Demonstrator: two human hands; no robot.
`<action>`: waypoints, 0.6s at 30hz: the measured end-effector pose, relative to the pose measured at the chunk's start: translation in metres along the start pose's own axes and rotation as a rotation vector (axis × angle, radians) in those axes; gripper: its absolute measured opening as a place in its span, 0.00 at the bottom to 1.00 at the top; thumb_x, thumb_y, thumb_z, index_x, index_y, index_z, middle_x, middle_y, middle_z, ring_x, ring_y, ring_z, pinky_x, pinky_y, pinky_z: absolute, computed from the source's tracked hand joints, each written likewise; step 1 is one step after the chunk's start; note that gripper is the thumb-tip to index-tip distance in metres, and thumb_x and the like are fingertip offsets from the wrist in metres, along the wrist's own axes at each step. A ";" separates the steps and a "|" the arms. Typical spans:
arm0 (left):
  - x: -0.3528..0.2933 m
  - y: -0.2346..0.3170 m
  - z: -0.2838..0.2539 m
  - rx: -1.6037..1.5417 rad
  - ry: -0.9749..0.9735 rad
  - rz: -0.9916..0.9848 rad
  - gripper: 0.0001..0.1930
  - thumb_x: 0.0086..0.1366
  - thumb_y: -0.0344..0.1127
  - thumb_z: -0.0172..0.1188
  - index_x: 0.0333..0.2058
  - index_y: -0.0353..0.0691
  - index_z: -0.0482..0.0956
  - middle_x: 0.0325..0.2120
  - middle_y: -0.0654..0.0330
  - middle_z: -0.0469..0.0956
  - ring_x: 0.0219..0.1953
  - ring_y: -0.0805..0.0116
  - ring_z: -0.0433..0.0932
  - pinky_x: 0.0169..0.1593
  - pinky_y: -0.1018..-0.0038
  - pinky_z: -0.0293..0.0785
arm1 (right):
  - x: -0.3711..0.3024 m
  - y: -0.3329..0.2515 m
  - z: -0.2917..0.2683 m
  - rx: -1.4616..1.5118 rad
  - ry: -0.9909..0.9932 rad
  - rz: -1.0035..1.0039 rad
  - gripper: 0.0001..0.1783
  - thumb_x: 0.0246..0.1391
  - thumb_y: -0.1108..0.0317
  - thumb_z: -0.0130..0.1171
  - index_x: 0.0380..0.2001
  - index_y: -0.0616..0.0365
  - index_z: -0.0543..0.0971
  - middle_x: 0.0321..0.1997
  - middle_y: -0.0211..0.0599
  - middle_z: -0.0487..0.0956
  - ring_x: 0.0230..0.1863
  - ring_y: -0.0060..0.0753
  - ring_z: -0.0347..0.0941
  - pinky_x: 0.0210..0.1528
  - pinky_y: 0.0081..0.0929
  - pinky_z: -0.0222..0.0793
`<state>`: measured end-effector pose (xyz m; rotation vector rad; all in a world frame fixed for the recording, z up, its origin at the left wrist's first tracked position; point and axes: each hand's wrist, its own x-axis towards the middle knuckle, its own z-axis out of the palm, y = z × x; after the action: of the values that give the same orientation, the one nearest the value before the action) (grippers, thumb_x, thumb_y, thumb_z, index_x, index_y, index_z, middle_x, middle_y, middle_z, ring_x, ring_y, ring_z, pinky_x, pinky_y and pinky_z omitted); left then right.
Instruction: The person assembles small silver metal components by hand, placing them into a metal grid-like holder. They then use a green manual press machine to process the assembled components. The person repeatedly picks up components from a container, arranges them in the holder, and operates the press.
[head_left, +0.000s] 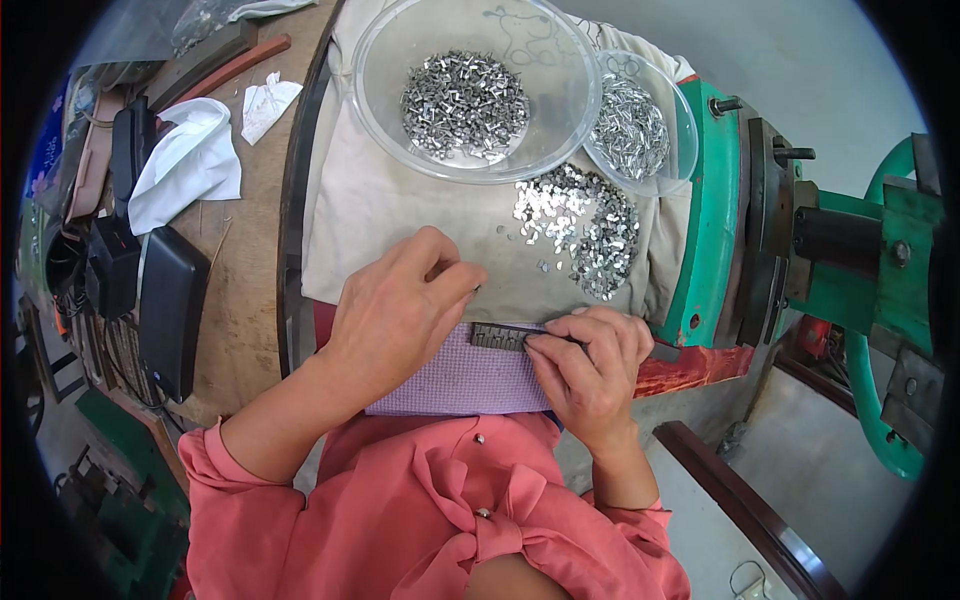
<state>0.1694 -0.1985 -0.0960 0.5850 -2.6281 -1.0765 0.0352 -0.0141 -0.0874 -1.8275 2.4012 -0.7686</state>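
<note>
My right hand (597,365) grips one end of a dark, narrow metal block (497,337) with a row of slots along it. The block lies at the near edge of the cloth, by a purple woven mat (455,375). Just left of it, my left hand (395,305) hovers with thumb and forefinger pinched together. A tiny dark bit shows at those fingertips, too small to name. Beyond my hands a pile of small flat silvery metal pieces (600,235) is spread on the beige cloth (400,215).
A large clear plastic bowl (365,105) with short metal pieces stands at the far side, beside a smaller clear bowl (688,150) of thin metal pieces. On the right is a green machine (695,230). A black case (170,310) and white cloth (190,160) lie left.
</note>
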 end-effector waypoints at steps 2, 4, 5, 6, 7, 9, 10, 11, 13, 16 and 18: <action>-0.001 -0.001 -0.001 0.018 -0.008 0.021 0.07 0.56 0.26 0.65 0.34 0.40 0.80 0.33 0.59 0.73 0.30 0.60 0.77 0.33 0.66 0.74 | 0.001 -0.001 0.000 0.003 0.000 -0.016 0.12 0.40 0.68 0.73 0.31 0.47 0.84 0.41 0.23 0.77 0.47 0.33 0.72 0.51 0.35 0.55; -0.001 -0.001 -0.001 0.025 -0.001 0.032 0.06 0.55 0.26 0.65 0.33 0.40 0.80 0.33 0.59 0.73 0.30 0.61 0.77 0.33 0.66 0.74 | 0.004 -0.001 -0.003 0.013 -0.003 -0.010 0.12 0.40 0.68 0.73 0.31 0.47 0.84 0.41 0.23 0.77 0.47 0.33 0.72 0.51 0.35 0.55; -0.001 -0.001 0.000 0.021 0.010 0.031 0.06 0.55 0.26 0.65 0.32 0.39 0.79 0.33 0.59 0.73 0.30 0.60 0.77 0.32 0.66 0.74 | 0.007 0.001 -0.005 0.018 -0.005 -0.007 0.12 0.39 0.68 0.73 0.31 0.47 0.84 0.41 0.23 0.78 0.47 0.33 0.72 0.52 0.35 0.55; -0.001 -0.001 0.000 0.019 0.021 0.028 0.06 0.55 0.26 0.65 0.32 0.39 0.79 0.32 0.59 0.73 0.30 0.60 0.77 0.32 0.66 0.74 | 0.010 0.003 -0.008 -0.001 0.008 0.001 0.12 0.39 0.68 0.73 0.31 0.48 0.84 0.41 0.24 0.78 0.47 0.33 0.72 0.52 0.36 0.56; -0.002 -0.001 -0.001 0.019 0.021 0.027 0.06 0.55 0.26 0.65 0.32 0.39 0.79 0.33 0.59 0.73 0.30 0.60 0.77 0.33 0.66 0.74 | 0.014 0.007 -0.010 -0.021 0.021 0.008 0.12 0.40 0.68 0.73 0.31 0.48 0.84 0.41 0.24 0.78 0.47 0.34 0.72 0.52 0.36 0.56; -0.002 -0.001 -0.002 0.020 0.020 0.027 0.06 0.55 0.26 0.65 0.32 0.39 0.78 0.33 0.59 0.73 0.30 0.59 0.77 0.33 0.65 0.74 | 0.024 0.014 -0.010 -0.057 0.045 0.013 0.11 0.40 0.68 0.73 0.31 0.48 0.84 0.41 0.24 0.78 0.47 0.34 0.72 0.52 0.37 0.56; -0.002 -0.002 -0.002 0.008 0.015 0.020 0.07 0.55 0.26 0.65 0.33 0.39 0.78 0.34 0.59 0.73 0.30 0.58 0.77 0.33 0.65 0.74 | 0.029 0.018 -0.008 -0.074 0.057 0.009 0.11 0.40 0.68 0.73 0.31 0.48 0.84 0.41 0.24 0.78 0.47 0.35 0.72 0.52 0.37 0.56; -0.002 -0.002 -0.002 -0.004 0.010 0.013 0.08 0.55 0.26 0.65 0.33 0.39 0.78 0.34 0.58 0.73 0.30 0.57 0.77 0.33 0.65 0.74 | 0.034 0.021 -0.007 -0.091 0.069 0.006 0.11 0.40 0.68 0.73 0.31 0.47 0.84 0.41 0.24 0.78 0.47 0.35 0.72 0.52 0.37 0.56; -0.003 -0.003 -0.004 -0.032 -0.003 -0.012 0.09 0.55 0.25 0.65 0.35 0.38 0.77 0.35 0.58 0.73 0.31 0.56 0.77 0.34 0.64 0.74 | 0.043 0.025 -0.004 -0.106 0.029 0.004 0.11 0.41 0.68 0.72 0.32 0.47 0.85 0.42 0.25 0.77 0.49 0.37 0.71 0.53 0.38 0.56; -0.004 -0.004 -0.006 -0.076 -0.024 -0.053 0.10 0.55 0.25 0.65 0.36 0.38 0.77 0.37 0.57 0.73 0.32 0.56 0.77 0.35 0.64 0.74 | 0.052 0.027 0.002 -0.122 -0.008 -0.022 0.11 0.41 0.68 0.72 0.32 0.48 0.85 0.43 0.26 0.77 0.50 0.37 0.70 0.53 0.38 0.56; -0.005 -0.005 -0.007 -0.095 -0.034 -0.063 0.10 0.55 0.24 0.65 0.36 0.38 0.77 0.37 0.57 0.72 0.32 0.55 0.77 0.35 0.64 0.74 | 0.054 0.025 0.003 -0.118 -0.017 -0.032 0.10 0.41 0.69 0.71 0.31 0.48 0.85 0.43 0.26 0.77 0.51 0.38 0.70 0.53 0.38 0.56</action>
<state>0.1778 -0.2038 -0.0954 0.6385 -2.5864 -1.2329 -0.0033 -0.0592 -0.0859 -1.9104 2.4615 -0.6236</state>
